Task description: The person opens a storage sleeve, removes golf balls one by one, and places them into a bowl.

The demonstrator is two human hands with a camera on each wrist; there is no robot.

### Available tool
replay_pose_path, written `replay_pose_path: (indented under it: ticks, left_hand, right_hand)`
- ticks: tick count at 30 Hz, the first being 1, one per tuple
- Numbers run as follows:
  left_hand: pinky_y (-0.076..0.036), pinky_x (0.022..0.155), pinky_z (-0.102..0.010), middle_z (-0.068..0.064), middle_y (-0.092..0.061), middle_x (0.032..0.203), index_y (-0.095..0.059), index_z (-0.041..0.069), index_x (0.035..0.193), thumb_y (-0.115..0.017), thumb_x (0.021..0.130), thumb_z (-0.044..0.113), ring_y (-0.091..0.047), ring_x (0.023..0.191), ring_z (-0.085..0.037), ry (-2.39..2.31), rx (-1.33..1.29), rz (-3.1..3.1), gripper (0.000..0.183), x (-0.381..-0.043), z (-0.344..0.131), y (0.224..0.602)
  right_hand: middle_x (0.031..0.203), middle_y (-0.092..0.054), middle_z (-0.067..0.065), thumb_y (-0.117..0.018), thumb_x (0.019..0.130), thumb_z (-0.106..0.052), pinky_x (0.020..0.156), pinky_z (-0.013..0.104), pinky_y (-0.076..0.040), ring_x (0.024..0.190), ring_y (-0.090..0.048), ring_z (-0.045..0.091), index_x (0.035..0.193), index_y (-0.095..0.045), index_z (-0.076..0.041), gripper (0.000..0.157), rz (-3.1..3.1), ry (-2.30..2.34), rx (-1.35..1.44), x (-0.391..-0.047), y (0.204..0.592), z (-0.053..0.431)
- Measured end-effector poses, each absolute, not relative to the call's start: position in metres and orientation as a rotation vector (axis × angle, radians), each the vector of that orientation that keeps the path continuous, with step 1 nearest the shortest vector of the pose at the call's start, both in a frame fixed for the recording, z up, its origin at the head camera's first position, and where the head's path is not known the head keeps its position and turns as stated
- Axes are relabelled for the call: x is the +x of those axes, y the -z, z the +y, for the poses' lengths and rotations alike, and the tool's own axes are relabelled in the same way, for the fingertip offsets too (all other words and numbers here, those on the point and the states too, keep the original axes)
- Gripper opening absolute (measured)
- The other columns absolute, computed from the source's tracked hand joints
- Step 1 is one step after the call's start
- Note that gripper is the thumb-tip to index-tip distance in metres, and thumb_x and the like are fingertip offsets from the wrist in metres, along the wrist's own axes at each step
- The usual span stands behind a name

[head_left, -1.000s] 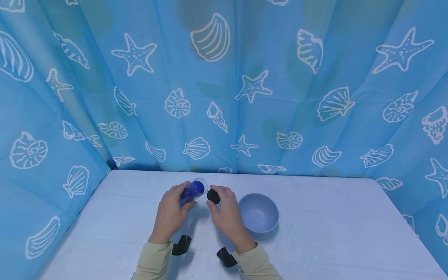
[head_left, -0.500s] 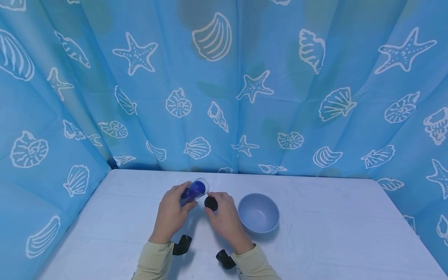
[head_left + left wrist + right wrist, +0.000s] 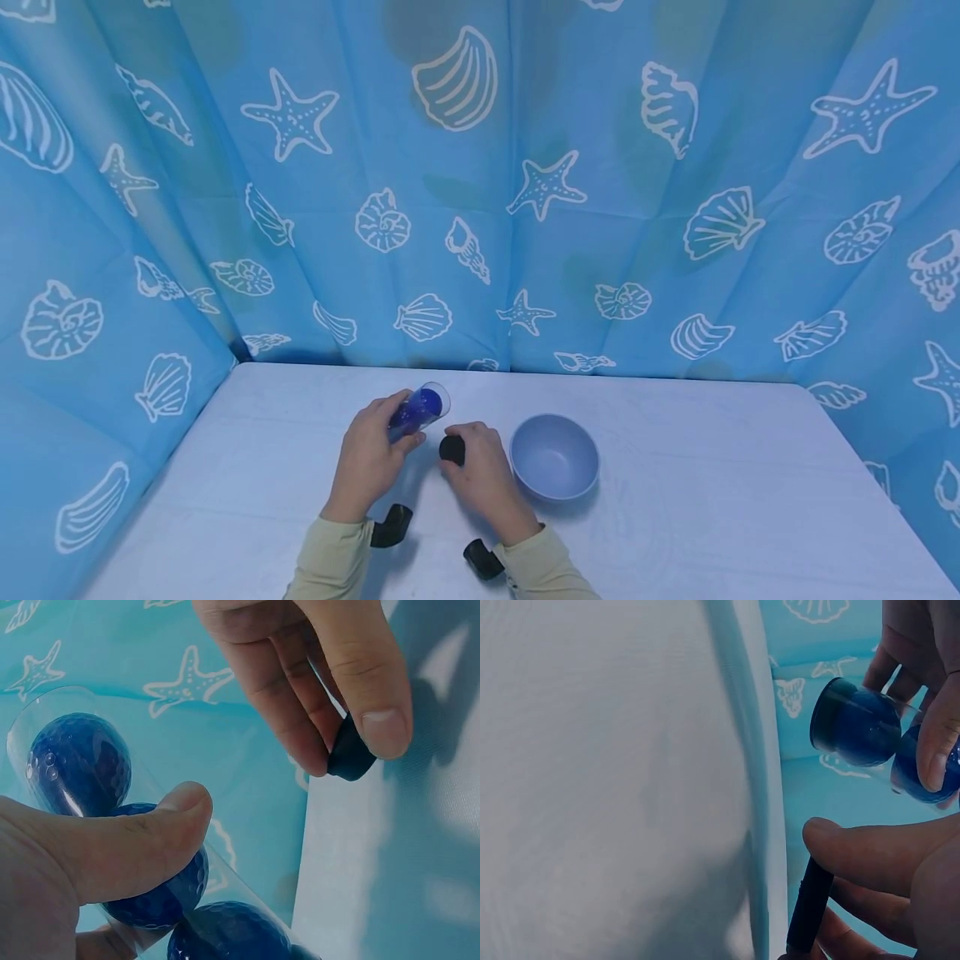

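Observation:
My left hand (image 3: 366,460) grips a clear tube (image 3: 442,400), tilted with its uncovered end up and to the right. Several blue dimpled golf balls (image 3: 81,761) sit in a row inside it; in the right wrist view the tube's other end (image 3: 825,716) looks dark. Between thumb and fingers of my right hand (image 3: 486,477) is a round black cap (image 3: 452,450), held a little apart from the tube and below its mouth. The right wrist view has the cap (image 3: 808,911) edge-on. A pale blue bowl (image 3: 555,458) stands just right of my right hand.
A white cloth covers the table (image 3: 712,483). Behind and to both sides hangs a blue curtain (image 3: 480,208) with white shells and starfish. Black devices (image 3: 392,527) sit at both wrists, near the sleeve cuffs.
My right hand has drawn the black cap down and slightly toward me, away from the tube's mouth. The left hand and tube stay almost still; the bowl has not moved.

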State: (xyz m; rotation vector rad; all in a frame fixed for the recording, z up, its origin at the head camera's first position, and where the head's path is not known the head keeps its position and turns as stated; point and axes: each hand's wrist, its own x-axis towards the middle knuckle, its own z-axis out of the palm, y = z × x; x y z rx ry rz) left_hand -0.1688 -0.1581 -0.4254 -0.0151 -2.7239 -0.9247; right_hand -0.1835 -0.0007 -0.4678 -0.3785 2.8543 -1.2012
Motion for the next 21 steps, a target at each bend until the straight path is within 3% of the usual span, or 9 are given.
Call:
replay_pose_path:
  ticks: [21]
  left_hand:
    - [-0.046,0.103,-0.056,-0.020,-0.061,0.133,-0.057,0.005,0.140,-0.083,0.084,0.014,-0.057,0.124,-0.039,0.935,0.003,-2.721,0.062,-0.168,-0.157,0.426]
  right_hand:
    - [0.127,-0.063,0.015,-0.080,0.084,-0.006,0.105,0.051,-0.044,0.122,-0.053,0.034,0.123,-0.068,-0.005,0.041,2.859,1.138,-0.405,-0.186,0.479,-0.001]
